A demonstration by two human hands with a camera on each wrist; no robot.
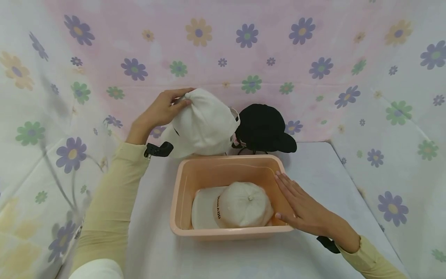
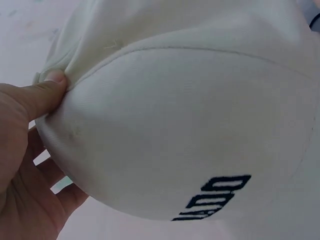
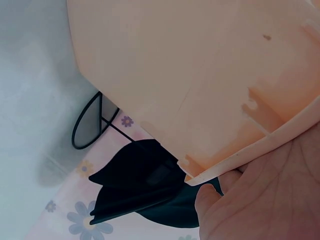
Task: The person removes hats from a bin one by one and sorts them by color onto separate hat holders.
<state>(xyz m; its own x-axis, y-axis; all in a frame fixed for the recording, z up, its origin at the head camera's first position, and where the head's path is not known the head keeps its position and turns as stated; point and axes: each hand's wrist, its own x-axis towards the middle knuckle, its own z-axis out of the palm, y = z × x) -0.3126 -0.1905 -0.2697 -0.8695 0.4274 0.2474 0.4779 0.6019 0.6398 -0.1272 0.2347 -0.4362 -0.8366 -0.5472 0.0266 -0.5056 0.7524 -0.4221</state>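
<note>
My left hand (image 1: 162, 110) pinches the top of a white baseball cap (image 1: 209, 124) behind the basin's left side. In the left wrist view, the thumb presses into a fold of the cap's crown, and dark lettering (image 2: 210, 197) shows low on it. A peach plastic basin (image 1: 223, 164) holds a cream cap (image 1: 245, 205) with its brim to the left and brown letters across the front. Against the basin's right rim rests my right hand (image 1: 308, 211), fingers straight, thumb apart. The right wrist view shows its palm along the rim (image 3: 260, 150).
A black cap (image 1: 261, 126) stands behind the basin, to the right of the white cap. Black wire loops (image 3: 87, 122) show below it in the right wrist view. Flower-print cloth (image 1: 223, 46) encloses the white table surface (image 1: 313, 170) at the back and sides.
</note>
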